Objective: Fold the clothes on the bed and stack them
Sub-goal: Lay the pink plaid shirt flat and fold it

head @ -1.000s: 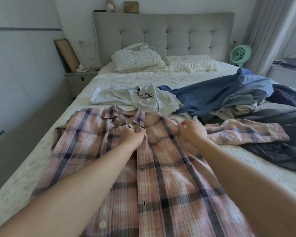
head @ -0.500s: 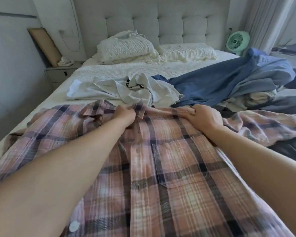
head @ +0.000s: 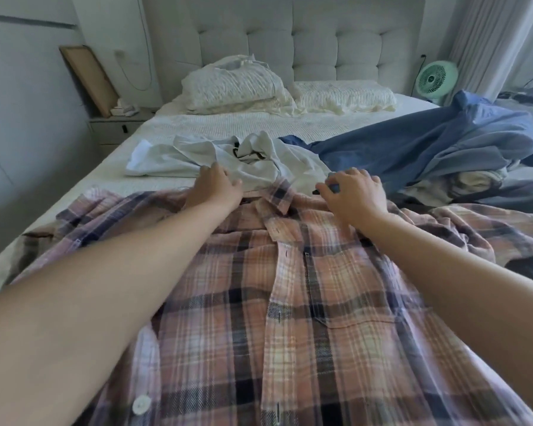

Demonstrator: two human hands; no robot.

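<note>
- Plaid shirt (head: 305, 302), pink with dark checks, lies front-up across the near part of the bed (head: 228, 124), collar toward the headboard (head: 305, 41).
- Left hand (head: 213, 189) rests palm-down at the shirt's left shoulder by the collar, fingers loosely spread and flat, gripping nothing that shows.
- Right hand (head: 356, 198) lies on the right shoulder, fingers curled down onto the fabric; I cannot tell whether they pinch it.
- A crumpled white garment (head: 228, 158) sits just beyond the collar, touching it.
- Blue clothes (head: 428, 149) are heaped to the right.
- Two pillows (head: 259, 87) lie against the headboard.
</note>
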